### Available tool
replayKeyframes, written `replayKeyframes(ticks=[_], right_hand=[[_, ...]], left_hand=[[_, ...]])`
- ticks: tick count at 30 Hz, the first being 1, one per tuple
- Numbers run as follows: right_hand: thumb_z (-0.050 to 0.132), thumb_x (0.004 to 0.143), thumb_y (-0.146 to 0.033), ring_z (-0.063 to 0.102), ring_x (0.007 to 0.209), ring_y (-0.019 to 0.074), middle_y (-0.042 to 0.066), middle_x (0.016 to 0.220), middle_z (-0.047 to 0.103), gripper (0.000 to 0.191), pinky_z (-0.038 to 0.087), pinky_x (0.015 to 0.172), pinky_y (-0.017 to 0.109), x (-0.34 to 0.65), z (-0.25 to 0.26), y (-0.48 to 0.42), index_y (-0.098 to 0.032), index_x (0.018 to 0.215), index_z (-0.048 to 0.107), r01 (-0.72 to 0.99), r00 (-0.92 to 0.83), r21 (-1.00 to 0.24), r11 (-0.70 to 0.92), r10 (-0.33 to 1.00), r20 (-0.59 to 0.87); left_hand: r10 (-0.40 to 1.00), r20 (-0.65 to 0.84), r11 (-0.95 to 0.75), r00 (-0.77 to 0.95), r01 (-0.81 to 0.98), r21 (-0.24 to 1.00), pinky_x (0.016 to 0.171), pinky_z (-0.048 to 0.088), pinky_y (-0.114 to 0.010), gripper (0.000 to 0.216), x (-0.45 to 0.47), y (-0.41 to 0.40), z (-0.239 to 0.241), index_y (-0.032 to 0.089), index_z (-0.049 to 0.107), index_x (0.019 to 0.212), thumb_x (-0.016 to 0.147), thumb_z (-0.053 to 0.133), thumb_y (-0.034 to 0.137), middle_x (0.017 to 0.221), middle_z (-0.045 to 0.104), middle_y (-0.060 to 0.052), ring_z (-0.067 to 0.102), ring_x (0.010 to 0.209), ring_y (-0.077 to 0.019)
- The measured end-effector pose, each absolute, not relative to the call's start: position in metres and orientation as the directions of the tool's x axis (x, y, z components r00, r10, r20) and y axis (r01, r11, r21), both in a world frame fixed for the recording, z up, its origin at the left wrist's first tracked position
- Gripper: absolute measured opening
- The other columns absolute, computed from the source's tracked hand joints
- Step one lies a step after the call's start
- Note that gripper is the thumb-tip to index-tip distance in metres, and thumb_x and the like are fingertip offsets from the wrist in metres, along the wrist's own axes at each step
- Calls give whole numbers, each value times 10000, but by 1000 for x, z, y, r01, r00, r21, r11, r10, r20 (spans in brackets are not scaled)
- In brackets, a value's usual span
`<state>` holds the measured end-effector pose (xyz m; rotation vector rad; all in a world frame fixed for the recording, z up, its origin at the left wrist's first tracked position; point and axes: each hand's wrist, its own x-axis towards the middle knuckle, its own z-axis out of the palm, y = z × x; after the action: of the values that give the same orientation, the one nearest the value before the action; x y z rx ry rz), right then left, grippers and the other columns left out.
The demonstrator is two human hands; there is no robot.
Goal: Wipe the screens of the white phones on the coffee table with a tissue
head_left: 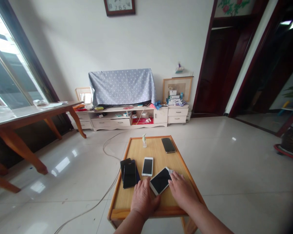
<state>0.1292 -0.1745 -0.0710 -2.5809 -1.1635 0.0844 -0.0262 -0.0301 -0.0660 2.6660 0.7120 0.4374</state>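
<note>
A white-framed phone (160, 180) lies tilted on the small wooden table (139, 152). My left hand (144, 197) grips its near left corner, fingers curled around the edge. My right hand (181, 190) rests flat over the phone's right edge, fingers pressed on a small white cloth or wipe (171, 171). Beside them lie a smaller white phone (147, 166), a stack of dark phones (129, 173) to the left, and a dark phone (168, 145) at the far right. A small spray bottle (144, 140) stands at the far edge.
A cable (107, 191) trails over the tiled floor left of the table. A long wooden table (27, 113) stands at left, a low white cabinet (129, 118) with a covered screen against the wall, dark doorways (234, 65) at right.
</note>
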Motion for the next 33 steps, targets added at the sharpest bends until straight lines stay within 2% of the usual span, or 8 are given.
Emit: replayKeyframes(ticks=[5, 11, 16, 18, 20, 23, 28, 33], right_hand=[[324, 968, -388, 355, 1416, 306, 163, 1521, 400, 582, 207, 1190, 446, 102, -79, -181, -70, 1430, 481, 752, 635, -286, -594, 768, 75], [416, 934, -374, 505, 1296, 303, 136, 1345, 608, 474, 269, 1150, 470, 112, -67, -199, -169, 1313, 616, 743, 654, -336, -580, 737, 174], [451, 931, -424, 610, 1130, 284, 123, 1163, 691, 357, 451, 991, 408, 104, -49, -196, -210, 1105, 678, 663, 716, -590, -461, 622, 317], [460, 926, -459, 685, 865, 240, 87, 897, 724, 315, 534, 777, 347, 89, -48, -187, -220, 923, 665, 490, 774, -774, -400, 609, 174], [492, 900, -499, 660, 609, 194, 46, 702, 682, 325, 508, 546, 287, 73, -52, -176, -214, 804, 615, 193, 780, -901, -390, 618, -101], [576, 840, -529, 645, 523, 173, 35, 671, 674, 337, 476, 458, 249, 57, -60, -161, -194, 811, 599, -223, 683, -906, -359, 606, -408], [679, 776, -474, 683, 671, 185, 30, 739, 684, 308, 575, 653, 335, 57, -65, -143, -187, 875, 623, -545, 634, -833, -92, 605, -482], [685, 733, -349, 649, 675, 168, 28, 833, 692, 261, 568, 637, 323, 63, -71, -131, -216, 956, 653, -557, 647, -829, -42, 604, -465]], left_hand=[[527, 226, -813, 819, 409, 415, 1025, 341, -380, 665, -26, -31, -69, 205, 474, 1304, 694, 634, 417, 1159, 599, -86, 512, 1120, -277], [543, 260, -811, 799, 419, 408, 1070, 316, -400, 649, -28, -32, -70, 178, 494, 1289, 704, 633, 423, 1159, 608, -95, 514, 1132, -286], [554, 285, -806, 782, 419, 417, 1065, 335, -400, 646, -29, -32, -71, 161, 488, 1295, 718, 618, 419, 1163, 622, -98, 529, 1134, -290], [564, 282, -798, 776, 425, 426, 1050, 354, -397, 636, -30, -32, -70, 158, 493, 1283, 724, 614, 436, 1167, 628, -106, 546, 1123, -289], [576, 276, -787, 769, 430, 443, 1026, 378, -395, 634, -30, -32, -69, 164, 496, 1272, 733, 610, 479, 1154, 639, -107, 564, 1106, -288], [589, 278, -773, 759, 428, 469, 999, 405, -392, 625, -31, -31, -69, 177, 499, 1260, 754, 591, 533, 1127, 657, -101, 582, 1097, -286], [586, 297, -773, 754, 410, 483, 1009, 409, -400, 609, -33, -29, -74, 177, 497, 1268, 782, 576, 535, 1167, 647, -111, 579, 1121, -287], [575, 282, -777, 768, 406, 481, 1005, 420, -415, 659, -37, -27, -74, 175, 511, 1267, 779, 584, 611, 1155, 650, -115, 578, 1124, -299]])
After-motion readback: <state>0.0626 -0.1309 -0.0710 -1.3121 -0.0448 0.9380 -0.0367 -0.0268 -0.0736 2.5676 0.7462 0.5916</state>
